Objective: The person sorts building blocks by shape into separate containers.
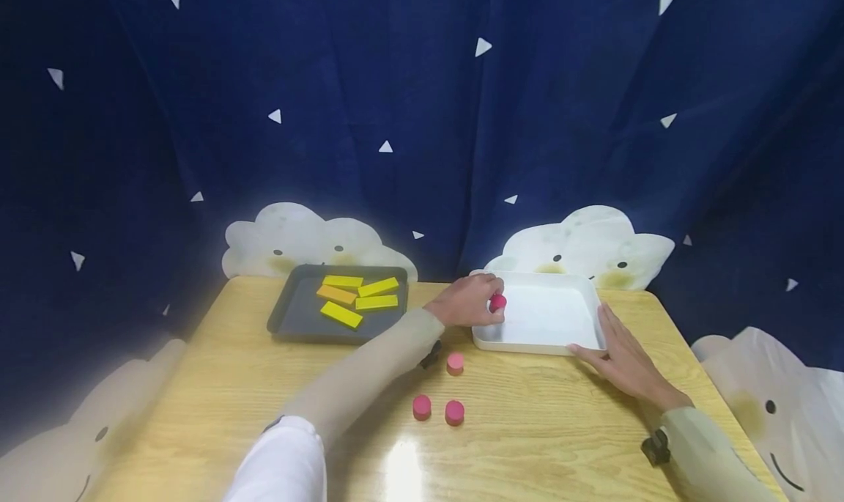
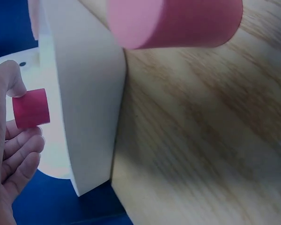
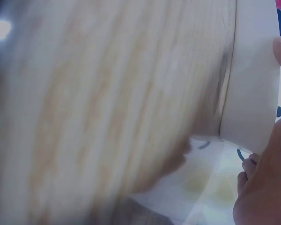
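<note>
Left hand [image 1: 465, 302] pinches a red short cylinder [image 1: 498, 304] above the left end of a white rectangular tray [image 1: 543, 315]; right hand [image 1: 626, 359], fingers extended, touches that tray's near right corner. Three pink-to-red cylinders [image 1: 454, 413] stand nearby on the wood-grained worktop [image 1: 541, 429]. Farther left, a dark grey rectangular tray [image 1: 299, 315] holds yellow and orange oblong blocks [image 1: 341, 314].

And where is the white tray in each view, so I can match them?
Head: white tray right of centre, the right hand at its right end.
Left wrist: left of centre, outer wall showing.
Right wrist: upper right, also wall.
Shared landmark: wooden table.
</note>
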A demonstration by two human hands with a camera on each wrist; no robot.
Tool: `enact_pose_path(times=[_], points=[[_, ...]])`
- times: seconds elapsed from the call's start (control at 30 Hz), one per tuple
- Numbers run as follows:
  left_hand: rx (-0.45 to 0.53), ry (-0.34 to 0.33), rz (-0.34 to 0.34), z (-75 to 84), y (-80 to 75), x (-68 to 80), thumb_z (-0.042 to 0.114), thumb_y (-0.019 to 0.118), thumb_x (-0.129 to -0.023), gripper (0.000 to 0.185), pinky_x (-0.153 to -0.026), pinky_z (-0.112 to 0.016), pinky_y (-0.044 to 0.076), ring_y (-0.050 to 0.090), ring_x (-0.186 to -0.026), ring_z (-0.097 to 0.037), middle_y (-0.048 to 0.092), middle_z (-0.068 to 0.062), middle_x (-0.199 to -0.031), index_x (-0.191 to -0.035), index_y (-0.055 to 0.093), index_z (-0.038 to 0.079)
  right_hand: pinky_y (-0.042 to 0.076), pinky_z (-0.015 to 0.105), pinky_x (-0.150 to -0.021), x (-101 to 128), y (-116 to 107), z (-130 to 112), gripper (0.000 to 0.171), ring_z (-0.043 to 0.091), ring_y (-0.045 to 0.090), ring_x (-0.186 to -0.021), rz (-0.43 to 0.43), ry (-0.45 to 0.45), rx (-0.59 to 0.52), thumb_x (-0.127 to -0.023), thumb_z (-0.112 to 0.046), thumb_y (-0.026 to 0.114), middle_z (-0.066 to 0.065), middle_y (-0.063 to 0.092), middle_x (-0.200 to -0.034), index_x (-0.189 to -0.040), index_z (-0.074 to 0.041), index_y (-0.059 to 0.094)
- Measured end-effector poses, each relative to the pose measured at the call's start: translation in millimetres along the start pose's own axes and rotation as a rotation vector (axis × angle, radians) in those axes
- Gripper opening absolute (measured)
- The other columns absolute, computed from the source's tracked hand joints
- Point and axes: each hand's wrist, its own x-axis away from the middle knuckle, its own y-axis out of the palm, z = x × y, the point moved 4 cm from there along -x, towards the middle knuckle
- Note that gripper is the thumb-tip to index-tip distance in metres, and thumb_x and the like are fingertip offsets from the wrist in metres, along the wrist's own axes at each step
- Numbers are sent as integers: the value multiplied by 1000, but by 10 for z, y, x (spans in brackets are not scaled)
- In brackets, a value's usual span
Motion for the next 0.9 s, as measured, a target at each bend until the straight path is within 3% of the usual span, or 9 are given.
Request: enact_pose_path(times=[0.5, 0.9], points=[[23, -43, -95, -42, 277, -103, 35, 71, -97, 21, -67, -13, 48, 58, -84, -8, 61, 6, -93, -105, 65, 17, 11, 77, -125, 10, 7, 9, 114, 53, 3, -161, 4, 6, -2, -104, -60, 63, 19, -14, -178, -169, -7, -13], [14, -82, -143, -54, 362, -126, 38, 72, -97, 24, -67, -15, 47, 58, -83, -8, 61, 6, -93, -107, 66, 17, 11, 78, -124, -6, 16, 19, 115, 53, 2, -162, -4, 22, 9, -103, -62, 63, 17, -15, -178, -170, -7, -13]])
